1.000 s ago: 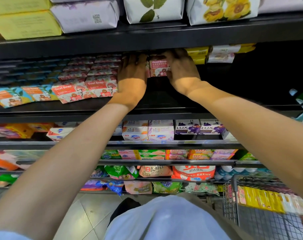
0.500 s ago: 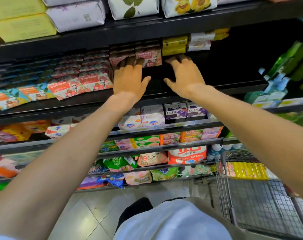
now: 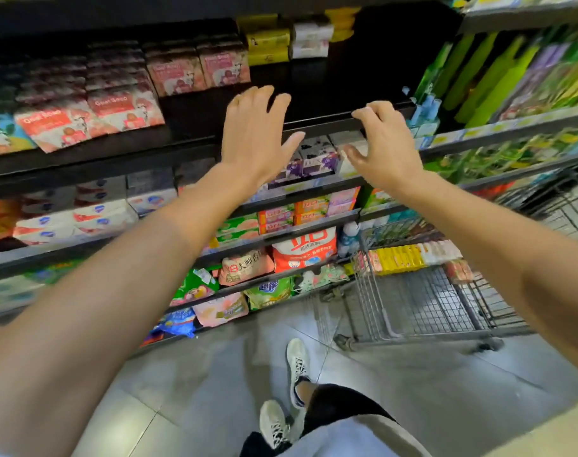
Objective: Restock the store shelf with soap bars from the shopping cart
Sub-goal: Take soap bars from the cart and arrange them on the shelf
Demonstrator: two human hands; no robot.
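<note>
Both hands empty, held in front of the dark metal store shelf (image 3: 188,140). Left hand (image 3: 253,136) flat, fingers straight and spread, holding nothing. Right hand (image 3: 385,145) loosely curled, relaxed, fingertips at or just above the shelf's front lip; contact unclear. Pink-red boxed goat soap bars (image 3: 198,69) sit upright at the back of that shelf, up and left of the left hand, apart from it. Remaining stock: a row of yellow and pink wrapped soap bars (image 3: 409,257) standing on edge along the near wall of the grey wire shopping cart (image 3: 423,305), row running left-right, down and right of both hands. Right hand is nearer; judged next move is a downward-right reach.
</note>
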